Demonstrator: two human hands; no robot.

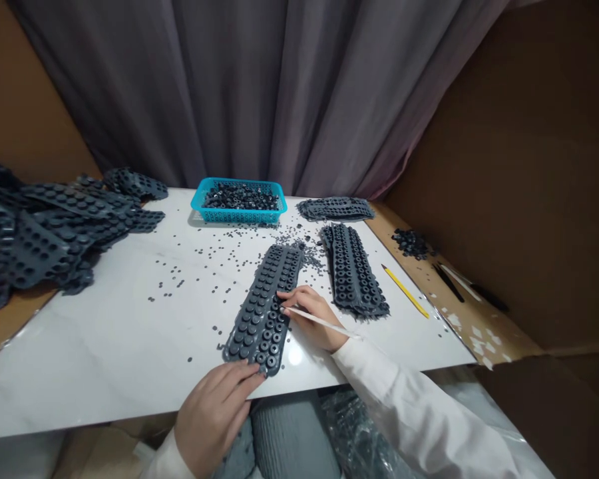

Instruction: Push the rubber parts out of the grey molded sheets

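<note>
A dark grey studded rubber sheet [265, 303] lies lengthwise in front of me on the white tabletop. Its left rows are closed, rounded studs; part of the right side shows studs with open holes. At the sheet's near end my left hand [219, 399] grips the edge, fingertips on top and the thumb hidden. My right hand [312, 316] pinches a thin white stick [324, 322], its tip down at the right rows of studs. The stick's other end points back along my right sleeve.
Similar sheets are stacked [354, 266] to the right, with another stack [337, 208] behind. A blue basket [239, 216] holds small dark pieces. Tiny dark discs litter the tabletop [130, 346]. A yellow craft knife [404, 291] lies right; a sheet heap [54, 226] fills the left.
</note>
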